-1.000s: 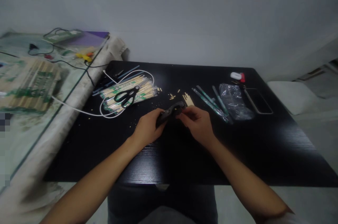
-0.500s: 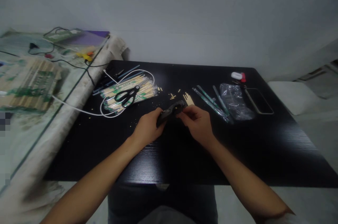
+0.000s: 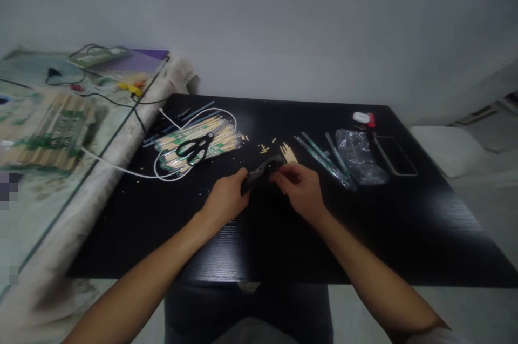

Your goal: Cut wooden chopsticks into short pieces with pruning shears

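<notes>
My left hand [image 3: 226, 195] is wrapped round the handle of a dark, plier-like hand tool [image 3: 261, 169] above the black table. The tool's head points away to the right, toward my other hand. Fingertips of my right hand [image 3: 300, 187] are pinched together right beside that head; what they hold is too small and dark to make out. Just beyond the right hand lies a small group of short pale wooden sticks [image 3: 288, 153]. Tiny wooden bits [image 3: 264, 148] are scattered on the tabletop behind the tool.
Black scissors [image 3: 196, 147] lie on plastic-wrapped chopsticks [image 3: 174, 141], with a white cable [image 3: 156, 175] looping round. To the right are empty-looking wrappers [image 3: 324, 160], a clear plastic bag [image 3: 360, 157], a phone [image 3: 394, 155] and a white case [image 3: 361, 117]. A glass-topped surface [image 3: 36, 198] adjoins at left.
The tool's handle looks closer together than before. Both hands stay in nearly the same place; the view has shifted very slightly.
</notes>
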`<action>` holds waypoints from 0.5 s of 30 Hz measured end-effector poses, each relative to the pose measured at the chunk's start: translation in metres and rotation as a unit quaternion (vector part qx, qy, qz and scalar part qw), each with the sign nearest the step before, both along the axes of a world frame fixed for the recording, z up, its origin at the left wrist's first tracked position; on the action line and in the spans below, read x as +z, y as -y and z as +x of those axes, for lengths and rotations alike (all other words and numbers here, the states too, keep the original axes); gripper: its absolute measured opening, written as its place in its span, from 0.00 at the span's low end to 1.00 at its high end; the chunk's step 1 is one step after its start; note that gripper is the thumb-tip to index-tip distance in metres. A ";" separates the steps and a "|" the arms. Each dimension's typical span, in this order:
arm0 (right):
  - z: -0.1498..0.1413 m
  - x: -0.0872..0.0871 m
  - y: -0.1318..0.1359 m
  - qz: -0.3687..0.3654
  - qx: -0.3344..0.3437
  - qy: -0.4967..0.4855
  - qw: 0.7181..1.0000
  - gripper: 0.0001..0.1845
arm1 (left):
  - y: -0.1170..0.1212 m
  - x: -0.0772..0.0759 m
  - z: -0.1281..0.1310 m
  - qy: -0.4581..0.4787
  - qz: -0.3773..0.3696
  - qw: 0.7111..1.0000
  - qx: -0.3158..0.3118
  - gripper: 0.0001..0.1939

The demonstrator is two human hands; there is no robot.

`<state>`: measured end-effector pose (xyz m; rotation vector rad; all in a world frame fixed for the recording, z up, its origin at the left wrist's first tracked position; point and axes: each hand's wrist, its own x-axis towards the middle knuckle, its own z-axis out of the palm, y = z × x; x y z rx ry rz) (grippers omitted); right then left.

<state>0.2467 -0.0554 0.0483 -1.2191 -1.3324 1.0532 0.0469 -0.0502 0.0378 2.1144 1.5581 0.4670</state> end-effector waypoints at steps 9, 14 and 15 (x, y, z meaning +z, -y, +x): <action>-0.001 -0.005 0.000 0.002 0.017 -0.011 1.000 0.12 | -0.002 -0.004 -0.002 -0.024 0.023 0.999 0.012 0.04; 0.002 -0.010 -0.001 0.032 0.022 0.033 0.999 0.11 | -0.003 -0.007 -0.003 -0.009 0.038 0.999 0.016 0.03; 0.002 -0.009 -0.001 0.034 0.020 0.040 0.998 0.10 | -0.003 -0.008 -0.003 -0.003 0.040 0.999 0.014 0.02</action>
